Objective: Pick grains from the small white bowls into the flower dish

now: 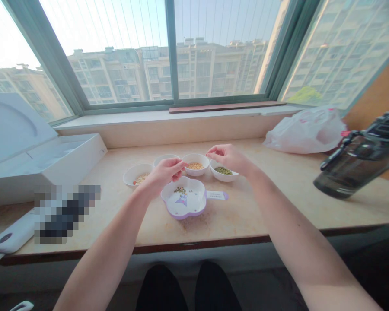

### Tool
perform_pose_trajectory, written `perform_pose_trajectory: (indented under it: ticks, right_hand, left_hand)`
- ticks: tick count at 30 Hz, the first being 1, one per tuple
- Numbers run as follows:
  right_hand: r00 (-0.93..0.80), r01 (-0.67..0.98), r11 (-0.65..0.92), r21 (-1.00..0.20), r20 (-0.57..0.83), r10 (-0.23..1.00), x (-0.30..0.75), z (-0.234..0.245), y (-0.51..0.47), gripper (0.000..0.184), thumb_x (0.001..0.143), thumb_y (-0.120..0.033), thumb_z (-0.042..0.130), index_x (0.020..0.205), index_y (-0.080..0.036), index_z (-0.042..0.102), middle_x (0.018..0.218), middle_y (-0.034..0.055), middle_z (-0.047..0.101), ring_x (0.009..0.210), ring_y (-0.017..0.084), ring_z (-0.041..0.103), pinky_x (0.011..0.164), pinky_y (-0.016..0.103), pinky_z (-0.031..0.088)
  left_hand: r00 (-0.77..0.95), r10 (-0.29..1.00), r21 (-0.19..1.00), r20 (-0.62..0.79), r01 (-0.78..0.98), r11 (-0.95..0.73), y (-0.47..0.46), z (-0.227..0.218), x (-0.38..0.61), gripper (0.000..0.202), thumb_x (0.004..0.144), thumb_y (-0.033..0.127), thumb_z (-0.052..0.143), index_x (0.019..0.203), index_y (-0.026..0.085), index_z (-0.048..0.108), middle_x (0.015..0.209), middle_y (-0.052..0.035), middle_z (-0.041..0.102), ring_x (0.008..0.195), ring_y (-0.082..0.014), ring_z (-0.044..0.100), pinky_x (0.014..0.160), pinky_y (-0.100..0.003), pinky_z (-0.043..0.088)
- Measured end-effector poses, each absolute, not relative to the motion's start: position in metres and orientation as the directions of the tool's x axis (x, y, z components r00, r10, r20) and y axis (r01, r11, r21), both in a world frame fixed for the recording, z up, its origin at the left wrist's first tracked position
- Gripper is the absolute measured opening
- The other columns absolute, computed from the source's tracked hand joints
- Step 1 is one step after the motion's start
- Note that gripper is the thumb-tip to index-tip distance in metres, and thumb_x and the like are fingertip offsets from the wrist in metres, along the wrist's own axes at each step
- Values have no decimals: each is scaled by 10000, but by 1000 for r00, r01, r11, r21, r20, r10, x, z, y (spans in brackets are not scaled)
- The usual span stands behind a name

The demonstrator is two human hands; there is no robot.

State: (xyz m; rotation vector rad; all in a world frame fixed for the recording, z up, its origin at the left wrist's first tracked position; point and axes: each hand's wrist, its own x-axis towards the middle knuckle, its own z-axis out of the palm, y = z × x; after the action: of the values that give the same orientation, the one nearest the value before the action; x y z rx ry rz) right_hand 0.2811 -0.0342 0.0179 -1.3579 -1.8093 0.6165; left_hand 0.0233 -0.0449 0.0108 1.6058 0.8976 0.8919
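My left hand [164,172] hangs with its fingertips pinched together, just left of a white bowl of yellow grains [196,169]. Above a white bowl of green mung beans [226,176], my right hand [228,157] also pinches its fingers. Whether either pinch holds grains is too small to tell. Below them lies a purple-rimmed, flower-shaped plate [183,199] with a small heap of mixed beans on it. A white bowl of pale grains [134,175] stands at the left, and another white bowl [166,158] sits partly hidden behind my left hand.
The bowls stand on a pale stone counter [246,211] below a window [171,52]. A white open box [42,166] and a white power bank [9,233] lie left, beside a pixelated object [66,214]. A plastic bag [306,131] and a dark bottle [353,168] lie right.
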Motion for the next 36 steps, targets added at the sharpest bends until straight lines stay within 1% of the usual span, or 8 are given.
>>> perform_pose_trajectory:
  ticks: [2, 5, 12, 16, 20, 25, 31, 36]
  right_hand:
    - [-247, 389, 386, -837, 309, 919, 262, 16, -43, 342, 855, -461, 696, 1019, -166, 754, 841, 45, 724, 691, 139, 596, 614, 263, 422]
    - [-334, 266, 374, -888, 279, 900, 239, 12, -53, 410, 801, -475, 765, 1083, -178, 758, 741, 15, 694, 579, 112, 539, 530, 248, 391]
    - [-286, 200, 336, -920, 273, 918, 221, -2, -51, 364, 761, -502, 791, 877, -158, 771, 614, 9, 654, 521, 118, 535, 502, 263, 389]
    - [-248, 291, 390, -874, 325, 913, 220, -7, -46, 299, 794, -466, 761, 838, -170, 763, 631, 3, 660, 555, 129, 554, 544, 275, 415]
    - [-125, 525, 451, -722, 458, 880, 223, -9, -38, 150, 827, -336, 742, 803, -189, 757, 715, 10, 699, 635, 142, 582, 642, 289, 455]
    - [-68, 750, 382, -540, 512, 856, 230, -11, -26, 68, 856, -247, 726, 818, -206, 764, 874, 35, 754, 733, 168, 631, 739, 307, 472]
    - [-67, 878, 260, -401, 435, 898, 230, -12, -20, 138, 912, -241, 657, 876, -232, 790, 1018, 45, 772, 897, 217, 682, 833, 333, 475]
    - [-55, 876, 260, -406, 452, 891, 232, -13, -20, 173, 937, -298, 638, 959, -229, 796, 1071, 65, 770, 972, 242, 688, 898, 350, 481]
  left_hand:
    - [454, 884, 979, 113, 102, -177, -44, 11, 24, 346, 897, 446, 657, 737, 155, 559, 648, 32, 477, 574, -72, 388, 541, -222, 299]
    - [464, 878, 972, 122, 125, -201, -44, 9, 25, 381, 883, 476, 671, 713, 160, 543, 627, 38, 471, 569, -73, 385, 547, -230, 290]
    - [459, 884, 960, 96, 193, -204, -46, 5, 29, 437, 887, 537, 645, 685, 167, 533, 615, 37, 470, 557, -81, 399, 553, -242, 294]
    - [398, 908, 835, 134, 448, -320, -47, 8, 26, 359, 939, 423, 549, 689, 169, 590, 607, 18, 510, 562, -108, 436, 561, -256, 311]
    - [405, 893, 405, 195, 796, -449, -53, 13, 21, 302, 909, 187, 478, 646, 169, 625, 693, -48, 645, 666, -164, 557, 631, -286, 362]
    - [491, 870, 90, 48, 865, -493, -63, 9, 22, 304, 864, 74, 428, 765, 154, 705, 837, -119, 719, 723, -221, 654, 650, -311, 422]
    - [518, 855, 5, -36, 856, -518, -72, -4, 30, 385, 839, 8, 399, 997, 126, 729, 1006, -164, 745, 900, -267, 716, 721, -317, 499]
    - [502, 862, 20, -72, 865, -502, -76, -4, 35, 375, 839, -11, 408, 985, 118, 728, 1002, -163, 753, 927, -266, 728, 730, -296, 511]
